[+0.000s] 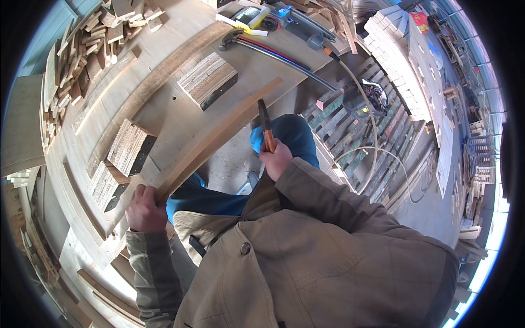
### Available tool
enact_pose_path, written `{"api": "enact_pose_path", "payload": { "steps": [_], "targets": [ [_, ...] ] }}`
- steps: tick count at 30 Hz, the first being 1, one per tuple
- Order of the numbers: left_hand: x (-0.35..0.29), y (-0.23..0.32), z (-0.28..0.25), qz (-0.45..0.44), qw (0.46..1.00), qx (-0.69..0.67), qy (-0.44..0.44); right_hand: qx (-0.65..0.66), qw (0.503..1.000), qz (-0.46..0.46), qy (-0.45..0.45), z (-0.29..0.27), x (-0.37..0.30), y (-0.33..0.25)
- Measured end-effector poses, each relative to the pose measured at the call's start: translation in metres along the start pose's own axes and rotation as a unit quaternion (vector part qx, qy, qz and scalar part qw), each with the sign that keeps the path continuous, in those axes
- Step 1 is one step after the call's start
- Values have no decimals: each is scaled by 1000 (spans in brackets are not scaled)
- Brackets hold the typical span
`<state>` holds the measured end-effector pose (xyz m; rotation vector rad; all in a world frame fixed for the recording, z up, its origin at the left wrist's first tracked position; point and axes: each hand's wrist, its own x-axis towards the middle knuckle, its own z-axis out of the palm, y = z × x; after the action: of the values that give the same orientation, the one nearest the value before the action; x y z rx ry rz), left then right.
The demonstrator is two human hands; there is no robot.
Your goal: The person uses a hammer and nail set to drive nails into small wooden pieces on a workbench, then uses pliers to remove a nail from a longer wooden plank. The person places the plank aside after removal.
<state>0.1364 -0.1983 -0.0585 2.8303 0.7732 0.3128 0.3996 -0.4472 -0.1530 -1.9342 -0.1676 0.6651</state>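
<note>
A long, narrow wooden board (219, 131) lies slantwise along the near edge of the worktable. My left hand (146, 209) is closed on its near left end, fingers curled. In front of my knee, my right hand (276, 159) grips a tool with a dark metal end and an orange-brown wooden handle (268, 140). The tip of that tool is beside the board's far part; whether they touch, I cannot tell. Wooden blocks with dark ends stand beyond the board: one block (208, 79) near the middle, another block (128, 146) and a third block (106, 185) close to my left hand.
Across the table (158, 98) lie a claw hammer (231, 39) and long tubes (290, 64). Wood offcuts (87, 54) are heaped at the far left. To the right are a slatted pallet (377, 120), a looping hose (375, 136) and stacked pale timber (398, 68).
</note>
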Motion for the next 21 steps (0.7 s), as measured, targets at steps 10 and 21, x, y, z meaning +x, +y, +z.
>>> {"api": "enact_pose_path", "payload": {
  "steps": [10,21],
  "targets": [
    [0,-6,0,-5,1000,-4,-16,-39,999,4,-29,-17,7,-4],
    [2,-8,-1,-28,998,25,-40,-349,927,-101,-93,-121,43,-33]
  ]
}}
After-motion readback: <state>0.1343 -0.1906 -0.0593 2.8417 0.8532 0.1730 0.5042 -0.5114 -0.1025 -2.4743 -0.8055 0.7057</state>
